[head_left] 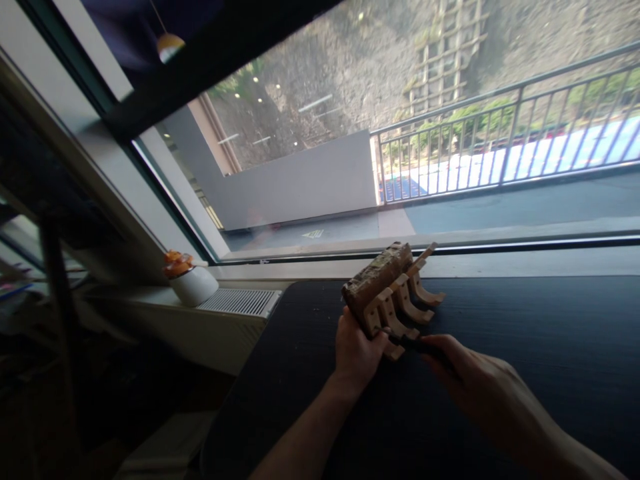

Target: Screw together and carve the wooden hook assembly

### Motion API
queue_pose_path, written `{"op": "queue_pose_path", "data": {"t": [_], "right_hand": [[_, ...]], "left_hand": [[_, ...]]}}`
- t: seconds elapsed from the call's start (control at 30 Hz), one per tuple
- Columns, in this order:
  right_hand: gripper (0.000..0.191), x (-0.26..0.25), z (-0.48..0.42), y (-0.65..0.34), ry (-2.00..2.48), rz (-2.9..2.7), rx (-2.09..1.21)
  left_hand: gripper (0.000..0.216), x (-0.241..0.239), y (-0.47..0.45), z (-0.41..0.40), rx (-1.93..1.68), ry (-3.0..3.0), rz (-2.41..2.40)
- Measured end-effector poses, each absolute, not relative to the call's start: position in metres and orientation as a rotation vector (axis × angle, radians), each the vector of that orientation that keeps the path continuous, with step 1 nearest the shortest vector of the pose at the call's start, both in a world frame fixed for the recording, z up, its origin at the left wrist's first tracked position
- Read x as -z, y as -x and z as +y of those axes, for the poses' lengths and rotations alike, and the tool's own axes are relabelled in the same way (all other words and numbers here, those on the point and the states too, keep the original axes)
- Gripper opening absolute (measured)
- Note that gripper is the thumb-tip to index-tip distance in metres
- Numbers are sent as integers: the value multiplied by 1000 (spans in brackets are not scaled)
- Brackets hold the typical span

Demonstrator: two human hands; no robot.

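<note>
My left hand (357,350) is closed round the near end of a rough wooden log piece (379,273) with bark on it, tilted over the table. Along its right side stands a row of several pale, curved wooden hooks (406,305) with small holes in them. A black-handled screwdriver (414,344) is gripped in my right hand (470,373). Its tip points at the base of the nearest hook, close to my left thumb; whether it sits in a screw I cannot tell. My left fingers are mostly hidden behind the wood.
The dark table (550,333) stands against a large window with a pale sill (525,265). Left of it is a radiator with a slotted top (245,302), with a white pot (195,287) holding something orange. Outside, a metal railing (510,140) shows.
</note>
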State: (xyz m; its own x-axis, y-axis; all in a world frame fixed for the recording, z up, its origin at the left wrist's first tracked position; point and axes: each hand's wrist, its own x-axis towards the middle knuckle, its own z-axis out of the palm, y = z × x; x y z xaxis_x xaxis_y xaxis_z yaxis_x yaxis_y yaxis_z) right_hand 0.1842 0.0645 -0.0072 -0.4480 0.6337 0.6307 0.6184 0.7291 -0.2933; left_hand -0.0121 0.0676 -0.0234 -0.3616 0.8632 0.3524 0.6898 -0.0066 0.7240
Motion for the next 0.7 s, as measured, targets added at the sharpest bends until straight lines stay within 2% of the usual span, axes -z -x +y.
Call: {"op": "queue_pose_path", "data": {"t": [0.2,0.33,0.4,0.57,0.7], "right_hand": [[32,10,66,-183,1223,-2218,-363],[20,5,61,-181,1226,-2215,-405],[28,1,58,-181,1168,-2187,-397],[22,-12,57,-189,845,-2094,-249],[24,-16,61,-195,866,-1929,-163]], "left_hand": [[44,25,14,70,-1310,-1653,2070],[47,24,15,70,-1302,-1629,2050],[48,23,15,70,-1315,-1620,2035],[49,20,17,69,-1361,-1560,1959],[46,16,19,68,-1413,-1406,1792]]}}
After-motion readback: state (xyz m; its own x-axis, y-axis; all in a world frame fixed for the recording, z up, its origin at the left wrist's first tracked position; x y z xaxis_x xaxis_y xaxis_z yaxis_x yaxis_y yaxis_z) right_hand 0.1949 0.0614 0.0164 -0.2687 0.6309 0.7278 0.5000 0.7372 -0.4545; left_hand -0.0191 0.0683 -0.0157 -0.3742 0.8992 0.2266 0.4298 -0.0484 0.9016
